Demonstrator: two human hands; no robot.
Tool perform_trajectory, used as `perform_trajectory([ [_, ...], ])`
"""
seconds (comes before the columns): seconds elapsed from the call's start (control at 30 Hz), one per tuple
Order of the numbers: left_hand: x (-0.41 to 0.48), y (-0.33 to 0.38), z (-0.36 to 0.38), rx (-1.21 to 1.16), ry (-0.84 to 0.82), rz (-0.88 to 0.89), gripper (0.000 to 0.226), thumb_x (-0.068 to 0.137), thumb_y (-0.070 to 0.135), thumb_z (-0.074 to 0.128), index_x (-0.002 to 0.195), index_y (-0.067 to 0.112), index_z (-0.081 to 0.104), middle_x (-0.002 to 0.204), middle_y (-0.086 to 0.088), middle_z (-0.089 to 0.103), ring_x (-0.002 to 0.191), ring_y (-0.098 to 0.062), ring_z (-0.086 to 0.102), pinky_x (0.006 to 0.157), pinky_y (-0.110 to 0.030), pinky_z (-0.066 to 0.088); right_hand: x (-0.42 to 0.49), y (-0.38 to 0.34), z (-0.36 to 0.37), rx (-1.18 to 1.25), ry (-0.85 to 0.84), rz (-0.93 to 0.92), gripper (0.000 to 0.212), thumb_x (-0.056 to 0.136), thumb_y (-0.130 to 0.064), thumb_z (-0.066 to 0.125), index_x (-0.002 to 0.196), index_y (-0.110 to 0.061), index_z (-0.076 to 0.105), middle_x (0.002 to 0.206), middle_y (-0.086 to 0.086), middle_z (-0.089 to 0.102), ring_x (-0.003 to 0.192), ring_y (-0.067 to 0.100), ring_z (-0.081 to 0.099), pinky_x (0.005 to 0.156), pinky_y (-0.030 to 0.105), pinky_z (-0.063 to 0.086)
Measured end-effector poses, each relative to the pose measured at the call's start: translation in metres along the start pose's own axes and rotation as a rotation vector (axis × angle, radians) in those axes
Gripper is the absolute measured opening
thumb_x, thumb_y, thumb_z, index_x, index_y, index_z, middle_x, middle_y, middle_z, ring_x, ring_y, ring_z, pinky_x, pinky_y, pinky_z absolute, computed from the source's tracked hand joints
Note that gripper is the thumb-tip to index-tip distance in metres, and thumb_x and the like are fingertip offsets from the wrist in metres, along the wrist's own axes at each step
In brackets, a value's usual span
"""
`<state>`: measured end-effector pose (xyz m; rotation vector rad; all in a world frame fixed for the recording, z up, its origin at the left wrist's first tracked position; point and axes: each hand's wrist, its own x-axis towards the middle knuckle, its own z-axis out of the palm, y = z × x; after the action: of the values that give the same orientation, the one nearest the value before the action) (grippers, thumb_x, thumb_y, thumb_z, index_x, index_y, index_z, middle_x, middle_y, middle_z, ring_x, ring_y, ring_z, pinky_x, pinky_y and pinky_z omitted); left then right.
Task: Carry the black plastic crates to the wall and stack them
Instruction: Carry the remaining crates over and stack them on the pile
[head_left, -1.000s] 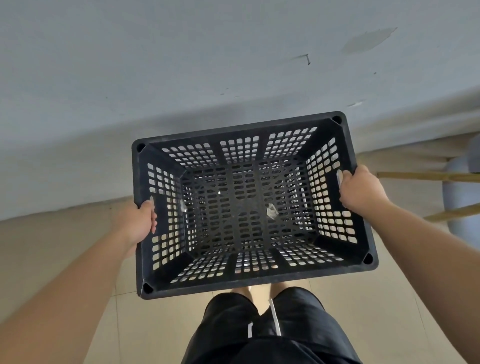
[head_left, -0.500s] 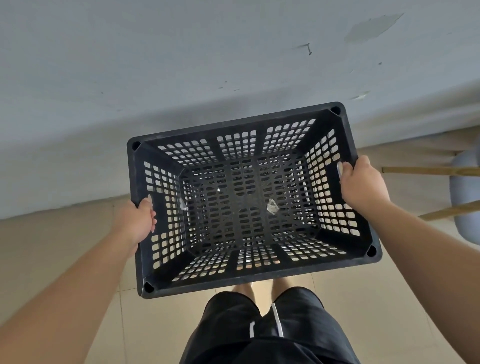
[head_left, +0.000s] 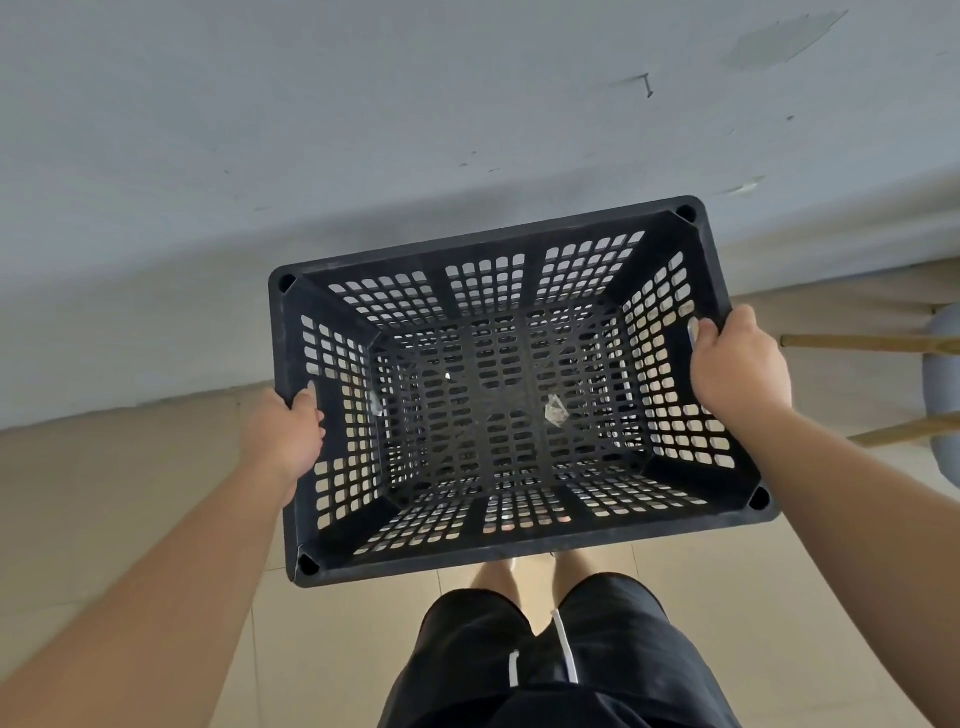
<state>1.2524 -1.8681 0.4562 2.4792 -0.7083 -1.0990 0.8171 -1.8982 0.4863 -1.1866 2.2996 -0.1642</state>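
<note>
A black plastic crate (head_left: 511, 550) with perforated walls is held in the air in front of me, seen from above, its open top facing me. My left hand (head_left: 284, 431) grips the handle slot in its left wall. My right hand (head_left: 737, 366) grips the rim of its right wall. The crate's far edge lies close to the grey-white wall (head_left: 363, 130). Inside, a small scrap of clear wrapping (head_left: 555, 410) lies on the crate's floor. No other crate is in view.
Beige floor tiles (head_left: 104, 493) run up to the wall's base. At the right edge a grey chair (head_left: 943, 374) with wooden legs (head_left: 857, 343) stands near the wall. My legs in black shorts (head_left: 545, 665) are below the crate.
The crate has moved forward and slightly up in view, nearer the wall. Both hands keep the same grip on its sides.
</note>
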Motion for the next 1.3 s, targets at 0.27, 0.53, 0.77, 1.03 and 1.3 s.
perform_trajectory([
  [0.27, -0.010, 0.009, -0.003, 0.093, 0.006, 0.047, 0.021, 0.109, 0.030, 0.039, 0.105, 0.011, 0.048, 0.087, -0.007, 0.063, 0.067, -0.018, 0.059, 0.063, -0.032, 0.046, -0.003, -0.007, -0.004, -0.021, -0.020, 0.039, 0.027, 0.110, -0.033, 0.034, 0.112, -0.006, 0.040, 0.097, 0.018, 0.056, 0.083, 0.038, 0.054, 0.071, 0.046, 0.046],
  [0.53, -0.050, 0.022, -0.017, 0.418, 0.038, 0.061, 0.048, 0.102, 0.037, 0.050, 0.141, 0.012, 0.037, 0.125, -0.016, 0.058, 0.105, -0.037, 0.061, 0.091, -0.051, 0.054, -0.024, -0.011, -0.032, 0.020, -0.180, 0.099, 0.041, 0.105, -0.038, 0.038, 0.135, -0.011, 0.032, 0.134, 0.023, 0.049, 0.116, 0.042, 0.055, 0.097, 0.058, 0.051],
  [0.77, -0.111, 0.062, 0.008, 0.715, -0.069, 0.562, 0.066, 0.096, 0.028, 0.058, 0.157, 0.023, 0.032, 0.157, -0.009, 0.032, 0.140, -0.033, 0.036, 0.110, -0.051, 0.040, -0.073, 0.007, -0.049, -0.028, -0.174, 0.039, 0.057, 0.101, -0.030, 0.042, 0.153, -0.010, 0.025, 0.149, 0.022, 0.037, 0.135, 0.044, 0.038, 0.109, 0.056, 0.038],
  [1.03, -0.159, 0.103, 0.054, 0.858, -0.414, 0.834, 0.058, 0.099, 0.035, 0.051, 0.154, 0.025, 0.035, 0.158, -0.006, 0.033, 0.139, -0.029, 0.040, 0.108, -0.050, 0.043, -0.140, 0.018, -0.064, 0.147, -0.052, 0.099, 0.056, 0.099, -0.030, 0.048, 0.151, -0.016, 0.032, 0.146, 0.017, 0.047, 0.131, 0.038, 0.045, 0.105, 0.052, 0.045],
  [1.3, -0.202, 0.105, 0.079, 1.043, -0.509, 1.162, 0.057, 0.100, 0.036, 0.048, 0.155, 0.026, 0.032, 0.157, -0.004, 0.032, 0.139, -0.027, 0.038, 0.105, -0.045, 0.044, -0.219, 0.045, -0.045, 0.134, 0.023, 0.244, 0.051, 0.102, -0.039, 0.046, 0.147, -0.018, 0.037, 0.144, 0.012, 0.049, 0.130, 0.036, 0.045, 0.106, 0.053, 0.043],
])
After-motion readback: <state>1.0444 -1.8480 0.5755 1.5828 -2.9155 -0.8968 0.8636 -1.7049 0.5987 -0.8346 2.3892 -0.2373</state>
